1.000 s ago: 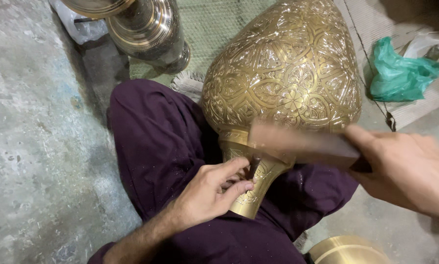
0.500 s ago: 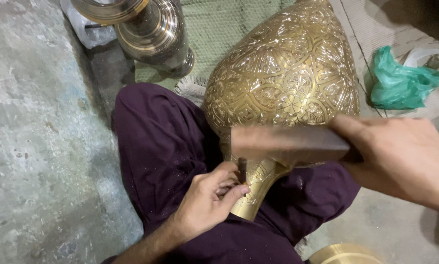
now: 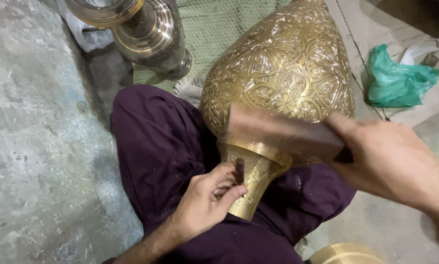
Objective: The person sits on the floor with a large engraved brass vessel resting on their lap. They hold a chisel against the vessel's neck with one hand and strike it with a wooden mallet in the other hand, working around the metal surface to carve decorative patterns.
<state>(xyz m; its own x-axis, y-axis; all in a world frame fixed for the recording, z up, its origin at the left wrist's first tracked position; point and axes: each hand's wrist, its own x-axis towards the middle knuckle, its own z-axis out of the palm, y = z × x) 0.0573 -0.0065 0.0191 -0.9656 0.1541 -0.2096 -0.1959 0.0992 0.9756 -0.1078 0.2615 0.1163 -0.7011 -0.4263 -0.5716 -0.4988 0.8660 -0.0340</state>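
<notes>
A large engraved brass vase [image 3: 283,83] lies across my lap on dark purple trousers [image 3: 161,146], its narrow neck [image 3: 251,188] pointing toward me. My left hand [image 3: 205,203] pinches a short dark metal punch [image 3: 239,170] upright against the neck. My right hand [image 3: 391,161] grips a brown wooden block [image 3: 283,132] held just above the punch, blurred with motion.
Another polished brass vessel [image 3: 146,32] stands at the top left on a green mat [image 3: 214,29]. A green plastic bag [image 3: 398,80] lies at the right. Rough concrete floor [image 3: 38,146] runs along the left. A brass rim [image 3: 346,254] shows at the bottom edge.
The wooden block in my right hand has swung left and down toward the punch. My left hand has stayed on the vase's neck.
</notes>
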